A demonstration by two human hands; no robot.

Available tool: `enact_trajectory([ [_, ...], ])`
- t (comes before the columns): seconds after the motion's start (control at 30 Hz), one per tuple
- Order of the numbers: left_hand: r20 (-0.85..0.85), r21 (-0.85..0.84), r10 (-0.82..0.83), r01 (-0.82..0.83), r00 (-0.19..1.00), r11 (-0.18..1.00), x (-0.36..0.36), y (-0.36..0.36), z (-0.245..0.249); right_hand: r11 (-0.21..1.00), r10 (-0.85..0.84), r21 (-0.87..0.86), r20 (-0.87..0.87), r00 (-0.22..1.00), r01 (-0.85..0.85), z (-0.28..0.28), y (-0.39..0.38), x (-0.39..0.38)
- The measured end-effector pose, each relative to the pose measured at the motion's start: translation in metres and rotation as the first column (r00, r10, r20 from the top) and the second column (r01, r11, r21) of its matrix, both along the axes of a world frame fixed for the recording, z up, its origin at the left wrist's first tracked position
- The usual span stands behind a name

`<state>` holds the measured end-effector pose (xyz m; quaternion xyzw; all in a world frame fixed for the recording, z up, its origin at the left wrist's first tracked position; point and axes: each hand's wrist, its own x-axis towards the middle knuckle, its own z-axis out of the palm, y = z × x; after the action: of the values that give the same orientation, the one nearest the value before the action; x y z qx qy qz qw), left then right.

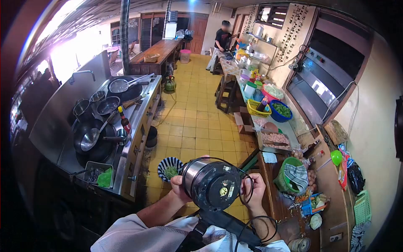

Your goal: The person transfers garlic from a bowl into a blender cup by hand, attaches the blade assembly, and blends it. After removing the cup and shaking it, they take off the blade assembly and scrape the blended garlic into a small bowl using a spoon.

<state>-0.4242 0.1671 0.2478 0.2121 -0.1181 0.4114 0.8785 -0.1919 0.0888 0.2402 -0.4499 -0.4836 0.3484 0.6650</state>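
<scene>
In front of my chest is a corded electric appliance (214, 185), with a shiny steel body and a round black base tilted toward me. Its exact kind is hard to make out. My left hand (181, 190) is closed around the steel side. On the other side, my right hand (255, 190) has its fingers curled on the black cord (250, 200), close to the base. More of the cord loops over the body and down past my right forearm. Just beyond my left hand, a black-and-white striped bowl (163, 164) with chopped greens in it is partly covered by the appliance.
To the left is a steel stove counter (138, 122) with woks (105, 145), strainers and a sauce bottle (125, 122). A wooden table (273, 178) on the right bears a meat tray (275, 138), baskets and vegetables. Yellow tiled floor (195, 113) runs between; a person (220, 42) stands far back.
</scene>
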Motion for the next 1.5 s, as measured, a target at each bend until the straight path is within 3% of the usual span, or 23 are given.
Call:
enact_trajectory([
  [0.5,0.085,0.009,0.011,-0.011,0.996,1.000,0.001,0.001,0.007,1.000,0.018,-0.017,-0.054,0.998,-0.019,-0.008,0.004,0.001],
  [0.83,0.047,-0.009,0.046,-0.046,0.998,0.999,0.000,0.000,0.006,0.999,0.011,-0.033,-0.071,0.997,-0.013,-0.004,0.003,-0.001],
  [0.9,0.090,0.000,-0.032,0.032,0.995,0.999,-0.001,0.003,0.003,0.999,0.005,-0.037,-0.063,0.998,-0.007,-0.003,0.002,-0.001],
  [1.13,0.099,0.035,-0.058,0.054,0.993,0.998,-0.002,0.004,0.005,1.000,-0.009,-0.027,-0.034,0.999,0.009,-0.005,0.004,-0.001],
  [1.33,0.046,-0.042,0.014,-0.012,0.999,0.999,-0.001,0.001,0.009,0.999,-0.008,-0.039,-0.008,1.000,0.008,-0.005,0.004,-0.001],
  [1.5,0.084,0.028,-0.023,0.020,0.996,0.999,0.000,0.003,0.005,0.999,0.000,-0.037,-0.032,0.999,-0.001,-0.006,0.004,-0.001],
])
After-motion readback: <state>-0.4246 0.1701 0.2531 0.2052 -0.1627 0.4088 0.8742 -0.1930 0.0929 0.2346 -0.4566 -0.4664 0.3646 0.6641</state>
